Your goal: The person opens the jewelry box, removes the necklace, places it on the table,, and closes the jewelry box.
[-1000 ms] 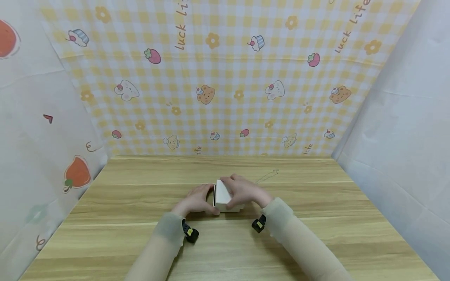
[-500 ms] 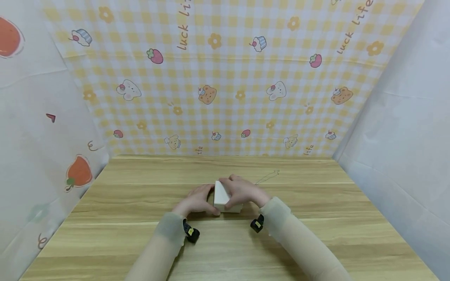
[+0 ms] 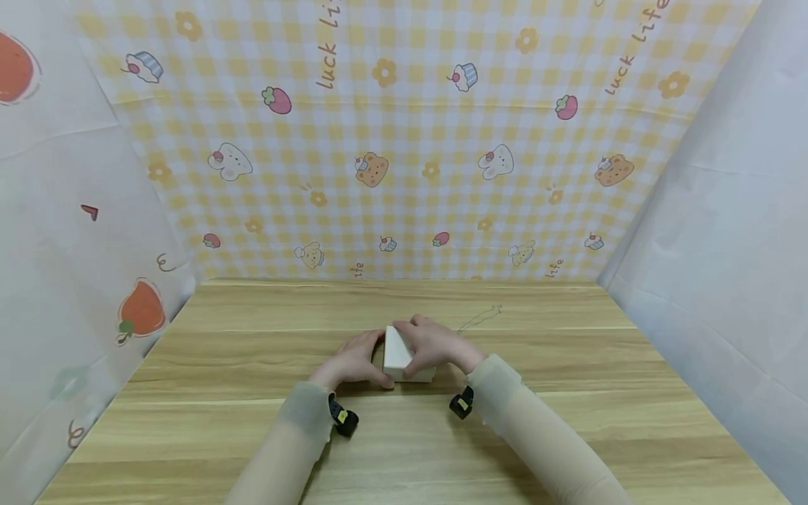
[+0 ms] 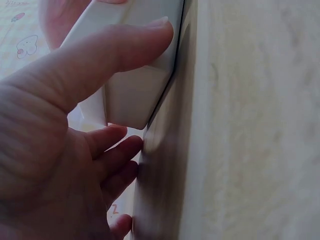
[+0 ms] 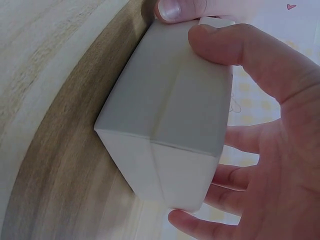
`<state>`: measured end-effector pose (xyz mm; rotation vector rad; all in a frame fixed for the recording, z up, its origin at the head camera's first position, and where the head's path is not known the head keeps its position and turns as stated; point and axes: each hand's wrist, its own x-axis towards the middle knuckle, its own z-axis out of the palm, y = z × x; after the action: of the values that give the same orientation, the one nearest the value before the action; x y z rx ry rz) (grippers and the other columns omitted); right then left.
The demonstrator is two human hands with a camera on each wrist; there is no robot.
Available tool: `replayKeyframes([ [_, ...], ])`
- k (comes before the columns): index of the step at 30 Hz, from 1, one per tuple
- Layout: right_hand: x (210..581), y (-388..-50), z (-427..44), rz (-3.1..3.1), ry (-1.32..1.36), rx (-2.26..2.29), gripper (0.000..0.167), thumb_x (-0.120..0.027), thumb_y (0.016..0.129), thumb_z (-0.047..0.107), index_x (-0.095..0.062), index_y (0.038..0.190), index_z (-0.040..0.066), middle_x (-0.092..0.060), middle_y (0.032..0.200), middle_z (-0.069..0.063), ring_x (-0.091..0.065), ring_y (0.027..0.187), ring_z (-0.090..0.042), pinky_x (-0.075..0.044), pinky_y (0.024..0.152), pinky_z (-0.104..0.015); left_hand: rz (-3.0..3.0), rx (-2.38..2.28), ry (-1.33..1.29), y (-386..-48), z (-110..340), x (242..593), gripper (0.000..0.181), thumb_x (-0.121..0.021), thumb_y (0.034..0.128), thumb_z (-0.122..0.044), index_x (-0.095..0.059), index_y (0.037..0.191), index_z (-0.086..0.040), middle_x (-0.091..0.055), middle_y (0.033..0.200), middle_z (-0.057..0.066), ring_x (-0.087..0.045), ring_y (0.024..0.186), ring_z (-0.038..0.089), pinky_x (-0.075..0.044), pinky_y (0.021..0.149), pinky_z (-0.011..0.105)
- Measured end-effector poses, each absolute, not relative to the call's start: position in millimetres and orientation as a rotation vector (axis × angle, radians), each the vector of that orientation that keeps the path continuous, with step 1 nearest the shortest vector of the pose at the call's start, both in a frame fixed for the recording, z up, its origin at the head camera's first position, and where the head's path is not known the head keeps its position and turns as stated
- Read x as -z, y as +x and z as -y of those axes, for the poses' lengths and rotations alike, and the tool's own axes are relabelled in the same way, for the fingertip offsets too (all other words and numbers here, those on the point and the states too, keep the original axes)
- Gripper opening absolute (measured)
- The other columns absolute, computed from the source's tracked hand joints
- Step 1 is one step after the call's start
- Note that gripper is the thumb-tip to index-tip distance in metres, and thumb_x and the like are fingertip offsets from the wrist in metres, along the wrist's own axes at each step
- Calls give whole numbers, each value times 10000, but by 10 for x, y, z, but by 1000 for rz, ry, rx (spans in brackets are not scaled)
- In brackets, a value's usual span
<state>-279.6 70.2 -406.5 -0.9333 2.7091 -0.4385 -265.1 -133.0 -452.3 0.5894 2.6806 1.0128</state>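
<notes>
A small white box [image 3: 397, 354] with a seam round its sides rests on the wooden table between both hands. Its lid sits flush on the base in the right wrist view, where the box [image 5: 165, 95] shows two sides. My left hand [image 3: 355, 360] holds the left end, thumb along the near side and fingers round the end. From above, my right hand [image 3: 435, 345] grips the lid, thumb on the near side and fingers over the far side. The left thumb [image 4: 145, 45] lies flat against the box wall in the left wrist view. The box's contents are hidden.
A thin chain, perhaps a necklace [image 3: 481, 318], lies on the wooden table [image 3: 252, 308] behind and right of the box. A yellow checked cloth [image 3: 404, 126] hangs at the back, with pale cloths at both sides. Each wrist wears a small black camera [image 3: 344, 419].
A second ago a dark gap showed at the left end of the box; now the lid is down and the gap is gone. The hands have barely moved.
</notes>
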Motion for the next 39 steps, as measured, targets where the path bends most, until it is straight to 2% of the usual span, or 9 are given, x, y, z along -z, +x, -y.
replayKeyframes([
  [10,4111,-2788,-713,-2694,-929,421,947,-835,703,287,-352,1495,96,-480,1249,-122,-485,951,-188,-474,750,-332,-2591,-1063,607,-2665,1356,4525,1048,-802,596,-98,-280,1501,-26,-354,1507,116,-303,1366,319,-274,1089,509],
  [27,4148,-2809,-712,-2666,-954,453,963,-854,692,267,-349,1495,97,-467,1222,-125,-470,961,-194,-465,782,-349,-2554,-1078,571,-2655,1364,4494,1025,-758,649,-90,-222,1518,-4,-268,1552,142,-239,1410,320,-253,1109,503],
  [39,4172,-2814,-693,-2657,-942,415,983,-865,695,298,-338,1505,121,-451,1248,-91,-445,982,-186,-445,799,-338,-2585,-1064,611,-2656,1376,4507,964,-760,651,-98,-294,1492,-22,-326,1519,146,-303,1376,313,-287,1091,495],
])
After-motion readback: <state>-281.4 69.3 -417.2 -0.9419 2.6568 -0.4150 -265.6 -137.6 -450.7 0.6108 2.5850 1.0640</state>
